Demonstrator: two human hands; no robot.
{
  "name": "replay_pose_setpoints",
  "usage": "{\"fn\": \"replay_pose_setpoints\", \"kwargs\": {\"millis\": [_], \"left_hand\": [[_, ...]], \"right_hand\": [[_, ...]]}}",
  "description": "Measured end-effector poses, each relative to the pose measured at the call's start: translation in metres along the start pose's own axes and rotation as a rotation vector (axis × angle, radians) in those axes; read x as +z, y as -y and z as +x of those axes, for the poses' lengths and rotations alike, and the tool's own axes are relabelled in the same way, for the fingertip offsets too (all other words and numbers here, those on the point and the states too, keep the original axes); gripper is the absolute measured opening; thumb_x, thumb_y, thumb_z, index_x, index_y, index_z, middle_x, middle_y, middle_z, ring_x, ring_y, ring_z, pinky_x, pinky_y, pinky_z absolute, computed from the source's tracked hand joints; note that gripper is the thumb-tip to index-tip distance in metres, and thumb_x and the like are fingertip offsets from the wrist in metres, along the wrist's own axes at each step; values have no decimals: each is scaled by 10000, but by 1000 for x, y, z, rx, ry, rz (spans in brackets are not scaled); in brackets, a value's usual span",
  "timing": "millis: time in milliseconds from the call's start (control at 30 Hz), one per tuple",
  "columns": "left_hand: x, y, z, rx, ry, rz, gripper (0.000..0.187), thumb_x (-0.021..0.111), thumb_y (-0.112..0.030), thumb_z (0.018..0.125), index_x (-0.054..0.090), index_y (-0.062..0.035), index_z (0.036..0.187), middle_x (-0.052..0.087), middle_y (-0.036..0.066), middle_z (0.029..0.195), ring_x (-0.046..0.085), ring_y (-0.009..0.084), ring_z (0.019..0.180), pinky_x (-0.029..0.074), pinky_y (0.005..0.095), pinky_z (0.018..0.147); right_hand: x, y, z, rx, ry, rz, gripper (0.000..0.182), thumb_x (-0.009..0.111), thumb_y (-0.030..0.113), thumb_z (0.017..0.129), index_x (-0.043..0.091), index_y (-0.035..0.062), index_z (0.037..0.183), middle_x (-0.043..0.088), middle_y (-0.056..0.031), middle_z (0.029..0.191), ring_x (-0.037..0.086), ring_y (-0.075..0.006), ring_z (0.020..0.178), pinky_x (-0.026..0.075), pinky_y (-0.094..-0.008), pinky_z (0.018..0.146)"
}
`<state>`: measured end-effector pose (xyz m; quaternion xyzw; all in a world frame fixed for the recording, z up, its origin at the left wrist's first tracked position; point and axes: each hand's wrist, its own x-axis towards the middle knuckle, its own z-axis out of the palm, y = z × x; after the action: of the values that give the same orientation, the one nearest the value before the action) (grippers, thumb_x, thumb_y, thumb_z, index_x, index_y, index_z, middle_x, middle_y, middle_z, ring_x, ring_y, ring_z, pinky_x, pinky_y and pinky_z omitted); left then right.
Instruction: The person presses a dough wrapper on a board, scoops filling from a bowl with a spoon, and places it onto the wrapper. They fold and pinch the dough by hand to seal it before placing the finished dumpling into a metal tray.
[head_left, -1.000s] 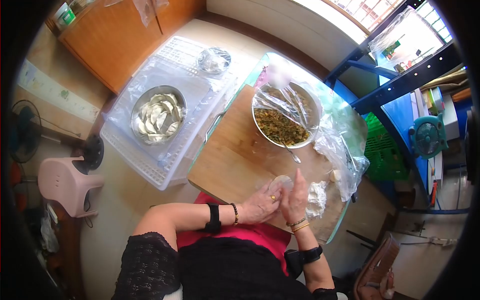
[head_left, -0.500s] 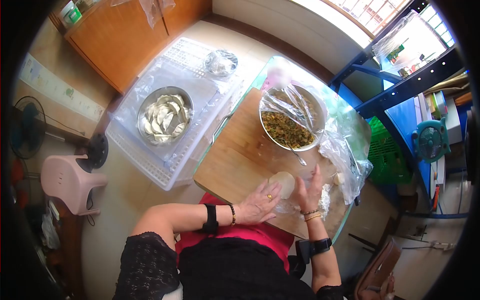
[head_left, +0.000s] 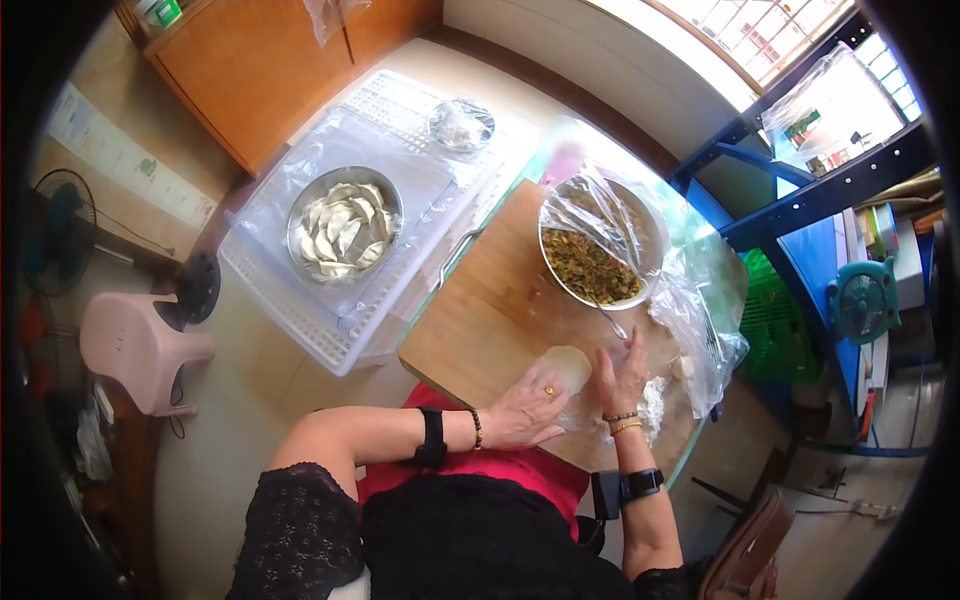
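Note:
A round, pale dough wrapper (head_left: 568,368) lies on the wooden board (head_left: 480,290) between my hands. My left hand (head_left: 528,408), fingers spread, is at the wrapper's lower left edge. To the right of the wrapper, my right hand (head_left: 622,380) is held with its fingers apart and nothing in it. White flour (head_left: 652,408) is scattered beside my right wrist. Above the hands stands a bowl of chopped filling (head_left: 590,268), partly under plastic film, with a spoon handle (head_left: 613,323) over its rim. A small dough piece (head_left: 683,368) lies at the board's right.
A metal bowl of folded dumplings (head_left: 345,225) rests on a plastic-covered white crate (head_left: 300,312) at the left, with a smaller wrapped bowl (head_left: 461,126) behind it. Crumpled plastic (head_left: 700,340) lies along the board's right edge. A pink stool (head_left: 130,345) stands far left.
The view has shifted slightly, so the bowls and board appear a little farther right. Both hands stay around the wrapper with nearly the same pose.

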<state>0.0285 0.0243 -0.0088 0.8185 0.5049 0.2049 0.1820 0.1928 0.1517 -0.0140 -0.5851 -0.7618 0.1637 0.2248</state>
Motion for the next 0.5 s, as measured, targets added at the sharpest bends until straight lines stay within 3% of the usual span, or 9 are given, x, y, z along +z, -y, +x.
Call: {"fn": "replay_pose_setpoints", "kwargs": {"millis": [67, 100, 167, 200, 267, 333, 400, 500], "left_hand": [[-5, -3, 0, -24, -44, 43, 625, 616, -434, 842, 514, 34, 1242, 480, 214, 1281, 374, 350, 1316, 198, 564, 1131], [-9, -3, 0, -21, -39, 39, 625, 616, -434, 842, 514, 34, 1242, 480, 214, 1281, 374, 350, 1316, 198, 564, 1131], [-15, -2, -1, -14, 198, 33, 617, 616, -432, 840, 519, 30, 1237, 477, 213, 1281, 383, 351, 1304, 199, 560, 1130], [-14, -1, -4, -14, 206, 30, 617, 616, -432, 840, 519, 30, 1237, 477, 213, 1281, 383, 351, 1304, 199, 560, 1130], [-10, 3, -10, 40, 2, 64, 616, 618, -431, 838, 520, 25, 1240, 467, 209, 1292, 392, 347, 1287, 208, 554, 1125], [-4, 4, -11, 40, -12, 69, 622, 619, -435, 838, 517, 23, 1246, 460, 209, 1301, 390, 345, 1288, 214, 551, 1122], [-4, 5, -5, 38, -47, 83, 629, 620, -440, 838, 514, 20, 1252, 453, 208, 1310, 388, 342, 1288, 220, 547, 1119], [-3, 1, 0, -107, -70, -20, 643, 617, -448, 842, 501, 22, 1266, 449, 210, 1314, 384, 351, 1290, 237, 546, 1111]], "right_hand": [[-1, 2, -12, -183, 83, 84, 703, 728, 241, 774, 422, 5, 1362, 582, -183, 1148, 566, -359, 1018, 412, -452, 860], [-4, 15, -19, -356, 41, -74, 697, 715, 244, 787, 413, 1, 1367, 568, -203, 1169, 561, -371, 1019, 408, -466, 860], [1, 38, -31, -389, 79, -112, 702, 713, 259, 789, 410, 0, 1367, 560, -212, 1183, 556, -379, 1026, 403, -476, 864], [2, 42, -36, -425, 117, -147, 708, 712, 274, 791, 406, -1, 1367, 553, -221, 1197, 551, -387, 1032, 398, -486, 868], [10, 35, -21, -402, 97, -214, 732, 713, 303, 785, 397, 1, 1371, 552, -220, 1204, 544, -385, 1045, 388, -495, 880], [16, 22, -4, -154, 142, -126, 760, 722, 327, 773, 391, 0, 1375, 560, -215, 1181, 545, -382, 1044, 381, -502, 900], [19, 6, 9, -198, 25, -112, 772, 734, 305, 764, 385, 7, 1385, 570, -213, 1154, 553, -382, 1032, 398, -491, 903], [9, 3, 11, -142, -55, 142, 711, 708, 161, 786, 383, 27, 1404, 567, -214, 1169, 542, -382, 1074, 430, -445, 904]]}}
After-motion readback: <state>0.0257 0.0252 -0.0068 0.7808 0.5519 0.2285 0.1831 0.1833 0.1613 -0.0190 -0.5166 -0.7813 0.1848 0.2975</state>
